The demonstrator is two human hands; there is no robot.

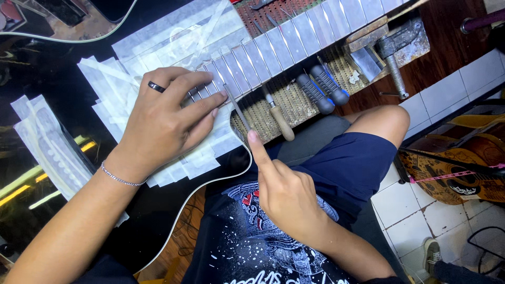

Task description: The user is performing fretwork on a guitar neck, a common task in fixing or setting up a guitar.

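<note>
The left hand (168, 113), with a dark ring and a thin chain bracelet, lies flat with fingers spread on the taped guitar neck (247, 63), holding nothing. The right hand (284, 192) pinches a thin metal file (238, 111) with its index finger stretched along the tool, whose tip meets a fret near the left fingertips. Strips of pale, matte masking tape (121, 79) cover the glossy black guitar body (58, 89). To the right, a perforated board (286, 102) carries a wooden-handled tool (281, 122) and two grey-handled tools (322, 88).
</note>
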